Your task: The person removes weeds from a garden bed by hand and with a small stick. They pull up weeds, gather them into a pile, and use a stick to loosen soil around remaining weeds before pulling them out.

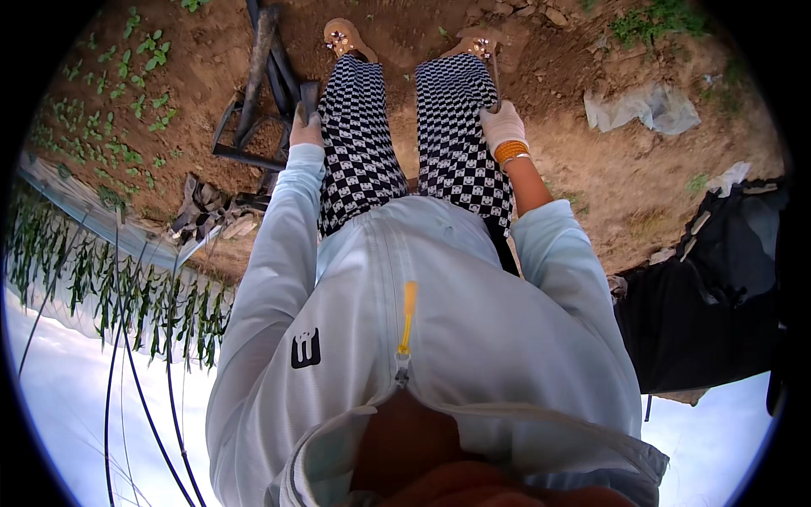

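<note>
My left hand (306, 131), which looks gloved, is beside my left thigh. It is closed around a dark flat-sided bar (309, 98) that juts up past the fingers. Close by on its outer side is a black frame (244, 152) with a worn wooden pole (258, 73). My right hand (504, 127), in a pale work glove with an orange band at the wrist, rests by my right knee. Its fingers grip a thin rod-like tool handle (496, 79) reaching towards my right shoe (472, 47). The tool's far end is hard to make out against the soil.
Young green seedlings (127, 95) grow in the soil at the left. Crumpled clear plastic film (646, 109) lies on the bare ground at the right. A black fabric cover (697, 304) is at the far right. Dark rags (199, 206) lie at the left, before thin poles (114, 355).
</note>
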`<state>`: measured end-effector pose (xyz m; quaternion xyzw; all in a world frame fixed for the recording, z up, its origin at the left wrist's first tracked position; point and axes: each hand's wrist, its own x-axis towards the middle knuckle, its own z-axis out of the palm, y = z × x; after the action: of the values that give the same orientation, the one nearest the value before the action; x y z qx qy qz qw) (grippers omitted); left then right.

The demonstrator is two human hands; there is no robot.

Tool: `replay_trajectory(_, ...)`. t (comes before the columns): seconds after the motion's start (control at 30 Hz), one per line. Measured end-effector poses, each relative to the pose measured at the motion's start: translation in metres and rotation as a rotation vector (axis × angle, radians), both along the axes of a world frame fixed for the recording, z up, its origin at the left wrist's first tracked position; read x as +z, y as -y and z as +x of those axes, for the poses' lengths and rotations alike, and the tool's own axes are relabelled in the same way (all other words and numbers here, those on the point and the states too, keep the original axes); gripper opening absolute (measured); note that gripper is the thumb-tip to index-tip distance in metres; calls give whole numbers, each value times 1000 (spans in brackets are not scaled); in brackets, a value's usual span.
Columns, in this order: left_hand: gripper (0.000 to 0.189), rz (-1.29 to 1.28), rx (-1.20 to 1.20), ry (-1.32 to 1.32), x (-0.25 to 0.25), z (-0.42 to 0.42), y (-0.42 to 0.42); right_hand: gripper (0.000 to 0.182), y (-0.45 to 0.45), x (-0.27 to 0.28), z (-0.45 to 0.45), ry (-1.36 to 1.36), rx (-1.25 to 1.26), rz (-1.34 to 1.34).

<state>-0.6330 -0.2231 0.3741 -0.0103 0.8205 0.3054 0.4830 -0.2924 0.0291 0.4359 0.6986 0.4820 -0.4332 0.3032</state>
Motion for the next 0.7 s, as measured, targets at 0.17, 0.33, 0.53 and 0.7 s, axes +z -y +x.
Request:
replay_trajectory(0.17,53,-376,-307,-362,4,11,-126,33,-28,-43,-26,166,-169,258)
replay_trajectory(0.33,58,-649,-581,-442,-45,-15,-124,27,-31,-88,-29,135,-11,244)
replay_trajectory(0.53,50,-812,-467,-372,-44,-6,-163,26,-21,-132,-2,87,131,175)
replay_trajectory(0.7,60,-1118,-1321,-390,-99,-50,-116,30,-27,-149,24,147,137,164)
